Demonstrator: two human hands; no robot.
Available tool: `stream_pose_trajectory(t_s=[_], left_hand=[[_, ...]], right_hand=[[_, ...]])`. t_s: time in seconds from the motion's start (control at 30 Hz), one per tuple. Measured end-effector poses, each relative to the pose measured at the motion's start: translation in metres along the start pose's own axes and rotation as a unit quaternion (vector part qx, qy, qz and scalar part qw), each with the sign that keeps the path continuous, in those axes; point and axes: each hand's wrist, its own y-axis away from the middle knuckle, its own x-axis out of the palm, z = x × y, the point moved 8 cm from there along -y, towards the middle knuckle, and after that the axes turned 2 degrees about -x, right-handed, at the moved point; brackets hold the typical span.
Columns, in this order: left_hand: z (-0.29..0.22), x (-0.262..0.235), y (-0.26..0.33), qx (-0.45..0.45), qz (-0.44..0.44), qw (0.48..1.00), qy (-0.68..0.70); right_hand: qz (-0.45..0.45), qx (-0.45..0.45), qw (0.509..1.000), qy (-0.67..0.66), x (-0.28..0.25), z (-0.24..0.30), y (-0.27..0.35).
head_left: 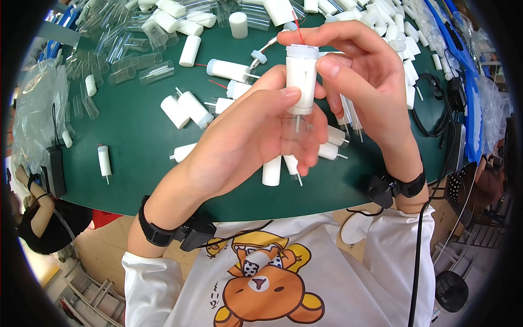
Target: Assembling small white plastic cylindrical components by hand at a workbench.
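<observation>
Upright between my hands is a white cylinder (pixel 299 82) with a pale translucent cap and a thin red wire rising from its top. A clear tube section with a thin white stem shows at its lower end. My left hand (pixel 239 122) is closed round the cylinder's lower part, thumb across its front. At the cap, my right hand (pixel 368 71) has its index finger on top by the red wire and its thumb at the side. Beneath the hands lie more white cylinders (pixel 272 171) with thin stems, partly hidden by my fingers.
Loose clear tubes (pixel 157 72) and white cylinders (pixel 189 51) pile up at the far side of the green table (pixel 136 180). A capped cylinder (pixel 104 161) stands apart at left. Black cable (pixel 436 117) coils at right. Plastic bags (pixel 41 103) hang at the left edge. Another person's arm (pixel 41 201) shows there.
</observation>
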Motion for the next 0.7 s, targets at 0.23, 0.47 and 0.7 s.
stream_pose_trajectory(t_s=[0.23, 0.47, 0.7], left_hand=[[0.0013, -0.0026, 0.0004, 0.020, 0.052, 0.998, 0.037], [0.0033, -0.0031, 0.0004, 0.011, 0.054, 0.998, 0.029], [0.0049, -0.0051, 0.0009, 0.007, 0.062, 0.997, 0.051]], right_hand=[[0.040, -0.034, 0.998, 0.032, 0.0027, 0.0023, -0.0006], [0.049, -0.067, 0.995, 0.056, 0.0007, 0.0033, -0.0006], [0.042, -0.068, 0.995, 0.065, 0.0018, 0.0064, 0.0017]])
